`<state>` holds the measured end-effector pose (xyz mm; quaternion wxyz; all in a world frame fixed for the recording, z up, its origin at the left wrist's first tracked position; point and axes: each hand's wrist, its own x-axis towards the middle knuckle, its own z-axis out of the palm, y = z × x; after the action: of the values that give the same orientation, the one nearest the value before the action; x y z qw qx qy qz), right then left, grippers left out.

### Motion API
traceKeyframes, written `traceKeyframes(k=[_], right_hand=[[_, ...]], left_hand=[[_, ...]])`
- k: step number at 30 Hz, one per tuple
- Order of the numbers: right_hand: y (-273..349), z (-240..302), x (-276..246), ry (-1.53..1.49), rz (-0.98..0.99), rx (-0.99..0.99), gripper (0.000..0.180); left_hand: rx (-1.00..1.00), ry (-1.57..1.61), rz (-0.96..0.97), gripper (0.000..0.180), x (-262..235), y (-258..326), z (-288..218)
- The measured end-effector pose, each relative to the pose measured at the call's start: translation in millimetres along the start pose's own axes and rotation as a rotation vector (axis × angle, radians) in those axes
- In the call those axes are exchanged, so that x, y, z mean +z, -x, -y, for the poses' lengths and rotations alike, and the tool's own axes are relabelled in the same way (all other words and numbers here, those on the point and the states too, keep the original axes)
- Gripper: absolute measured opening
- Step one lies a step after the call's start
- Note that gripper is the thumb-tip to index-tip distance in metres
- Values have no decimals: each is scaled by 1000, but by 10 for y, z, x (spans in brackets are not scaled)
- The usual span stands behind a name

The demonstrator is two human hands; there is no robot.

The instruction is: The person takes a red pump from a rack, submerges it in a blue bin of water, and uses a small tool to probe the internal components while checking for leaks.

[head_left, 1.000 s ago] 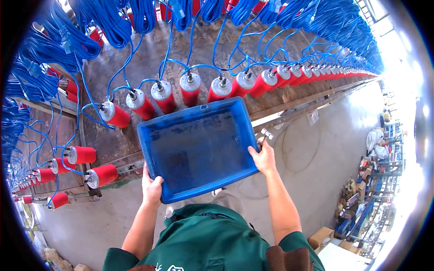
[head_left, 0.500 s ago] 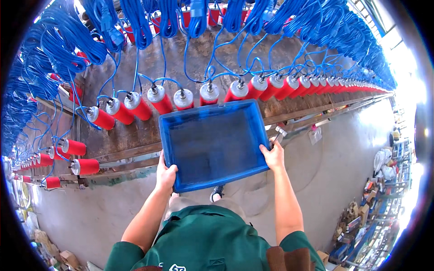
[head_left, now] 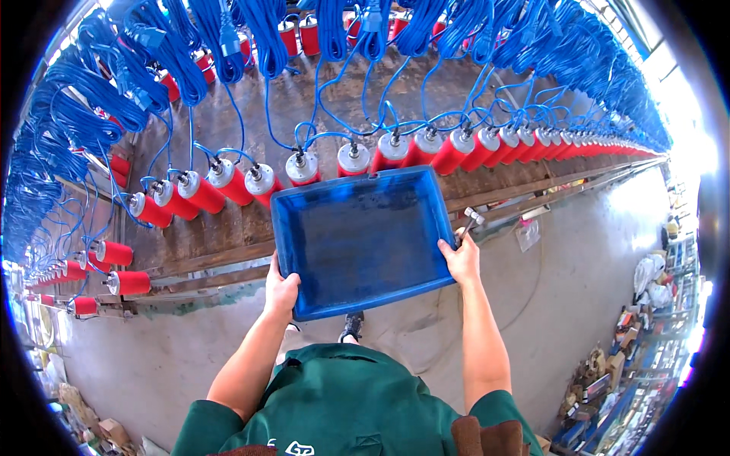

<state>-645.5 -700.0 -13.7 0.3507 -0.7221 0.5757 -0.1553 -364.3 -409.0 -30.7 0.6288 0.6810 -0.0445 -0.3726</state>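
Observation:
A shallow blue plastic tray [head_left: 363, 237], dark and bare inside, is held level in front of my body. My left hand [head_left: 281, 290] is closed on its left rim, thumb on top. At the right rim my right hand [head_left: 462, 262] grips it the same way. A small pale metal fitting or tool [head_left: 473, 216] shows just beyond the right fingers; whether the hand holds it I cannot tell. Past the tray's far edge stands a row of red cylinders [head_left: 258, 182] with silver caps, each with a blue cable.
The cylinders stand along a long brown bench [head_left: 220, 254] that runs off to the right. Coiled blue cables [head_left: 258, 38] hang above it. More red cylinders [head_left: 129, 283] lie at the left. Boxes and bags [head_left: 608, 372] line the right side of the concrete floor [head_left: 525, 319].
The cylinders and bench have shifted left in view as I move rightward along the bench. Both hands keep their hold on the tray. My visible foot has shifted.

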Motion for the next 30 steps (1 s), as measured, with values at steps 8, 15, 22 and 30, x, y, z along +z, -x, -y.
traceKeyframes(k=[8,15,22,30], right_hand=[[-280,-147,-66,-1,-36,-52,55],[-431,-205,-54,29,-64,-46,59],[-639,-175,-106,19,-64,-28,56],[-850,-267,-133,-103,-69,-6,62]], left_hand=[[24,-6,9,85,229,-112,-24],[48,-8,39,83,288,-331,-36],[28,-76,22,83,485,-441,-186],[65,-104,-14,84,521,-511,-199]])
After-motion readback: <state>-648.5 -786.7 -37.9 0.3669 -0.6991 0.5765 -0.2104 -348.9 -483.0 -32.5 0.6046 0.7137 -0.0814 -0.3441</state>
